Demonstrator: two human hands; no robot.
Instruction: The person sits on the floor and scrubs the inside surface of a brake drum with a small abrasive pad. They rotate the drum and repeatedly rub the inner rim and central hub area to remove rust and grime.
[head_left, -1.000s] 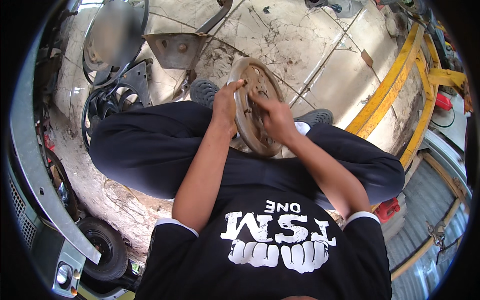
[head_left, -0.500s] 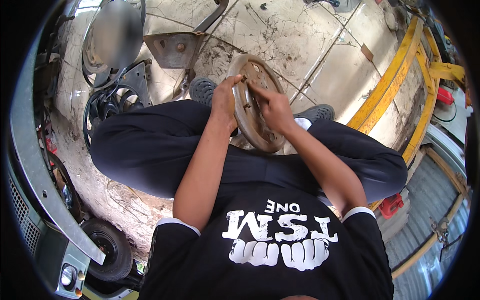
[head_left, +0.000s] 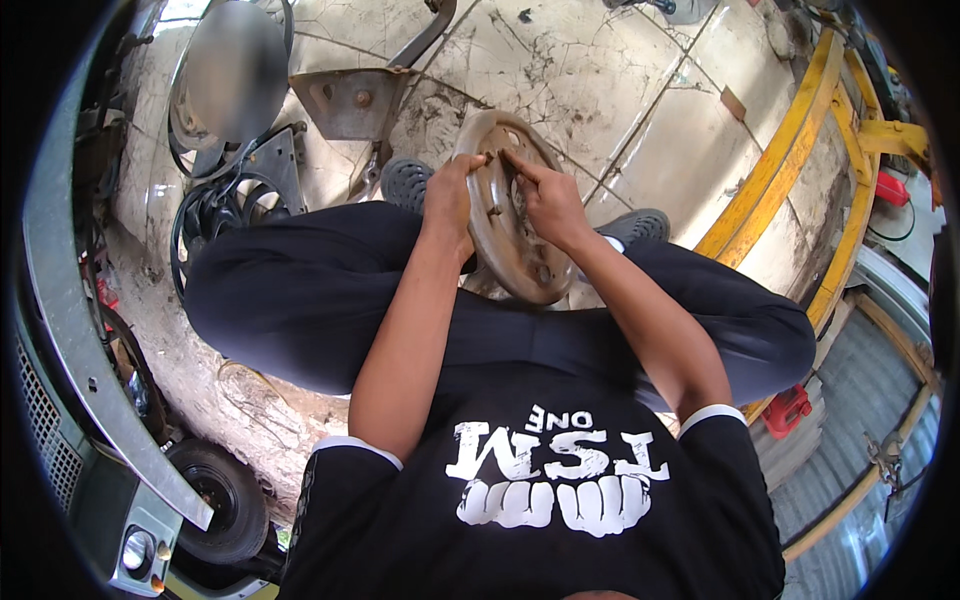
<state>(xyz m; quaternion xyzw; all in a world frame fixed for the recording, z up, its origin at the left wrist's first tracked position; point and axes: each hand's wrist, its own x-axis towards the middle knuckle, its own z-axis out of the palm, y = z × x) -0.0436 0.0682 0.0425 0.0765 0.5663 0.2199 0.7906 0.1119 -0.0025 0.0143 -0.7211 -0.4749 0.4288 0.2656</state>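
The left hand point(head_left: 448, 205) grips the left edge of a perforated disc point(head_left: 510, 235) at upper centre, long axis slanting lower-right; the right hand point(head_left: 555, 207) overlaps its face, grip unclear.

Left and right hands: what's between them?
The round, rimmed metal disc, in the head view: the left hand grips its rim, the right hand is at its face.

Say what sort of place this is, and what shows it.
Most likely a vehicle repair workshop: a black-tired wheel and what looks like a headlight at lower left, plus the rusty-looking perforated disc being handled.
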